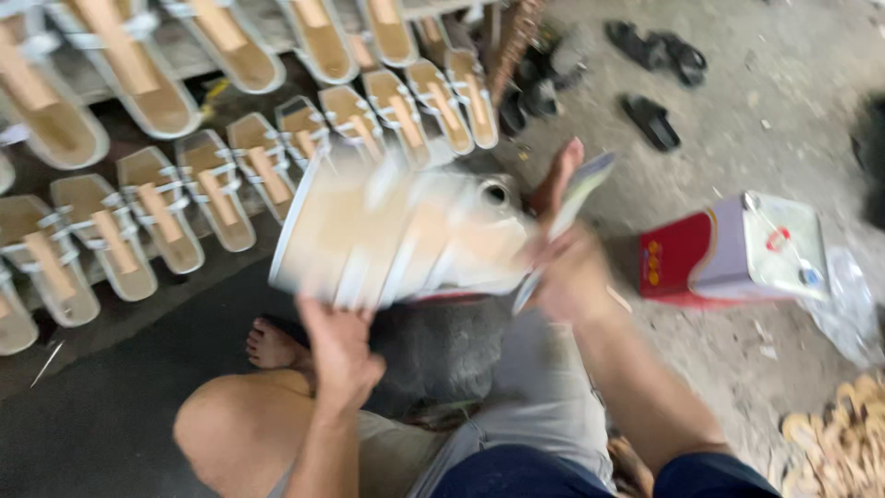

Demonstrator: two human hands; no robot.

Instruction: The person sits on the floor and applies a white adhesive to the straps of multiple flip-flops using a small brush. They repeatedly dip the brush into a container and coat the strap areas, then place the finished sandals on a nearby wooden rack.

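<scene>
My left hand (336, 346) grips the lower edge of a tan sandal sole with white straps (369, 235), held up over my lap and blurred by motion. My right hand (572, 272) is closed on a thin flat tool with a pale blade (572, 207), right at the sandal's right end. My bare knee (230, 429) and foot (272, 343) are below, on a dark mat.
Rows of matching tan sandals with white straps (161, 217) lie across the floor and shelf to the upper left. A red and white tin can (728, 249) lies on its side at right. Black slippers (654, 46) are on the concrete. Loose soles (843, 447) pile at bottom right.
</scene>
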